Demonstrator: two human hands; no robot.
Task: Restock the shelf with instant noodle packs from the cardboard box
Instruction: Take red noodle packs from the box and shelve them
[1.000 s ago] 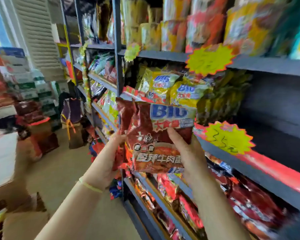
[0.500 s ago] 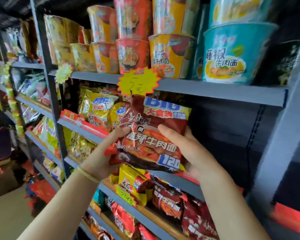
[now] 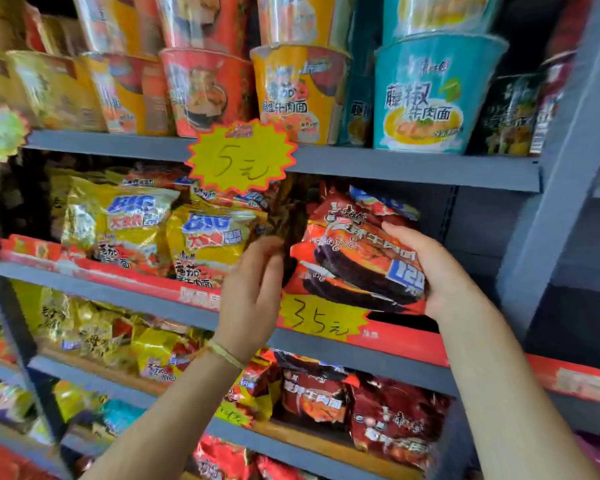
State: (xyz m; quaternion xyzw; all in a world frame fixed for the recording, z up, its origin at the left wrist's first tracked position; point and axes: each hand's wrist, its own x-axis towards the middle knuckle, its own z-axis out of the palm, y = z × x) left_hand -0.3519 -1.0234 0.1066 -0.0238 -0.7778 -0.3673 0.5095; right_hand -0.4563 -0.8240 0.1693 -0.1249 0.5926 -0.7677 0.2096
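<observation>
A red instant noodle pack [image 3: 354, 251] lies tilted in the middle shelf's opening, partly past the shelf's red front strip [image 3: 406, 344]. My right hand [image 3: 430, 271] grips its right side, fingers over the top and palm beneath. My left hand [image 3: 253, 292] is at the pack's left edge with fingers loosely bent; whether it touches the pack is unclear. Yellow noodle packs [image 3: 205, 237] stand to the left on the same shelf. The cardboard box is out of view.
Noodle cups [image 3: 433, 95] fill the shelf above, which carries a yellow price star [image 3: 239, 157]. Another price star [image 3: 319, 317] hangs below the pack. Red packs [image 3: 392, 414] and yellow packs [image 3: 94, 334] sit on the lower shelf. A grey upright [image 3: 561, 168] bounds the bay's dark right part.
The red pack has moved right and forward into the shelf opening beside the yellow packs. My left hand has slid off the pack's face to its left edge. The view has moved closer.
</observation>
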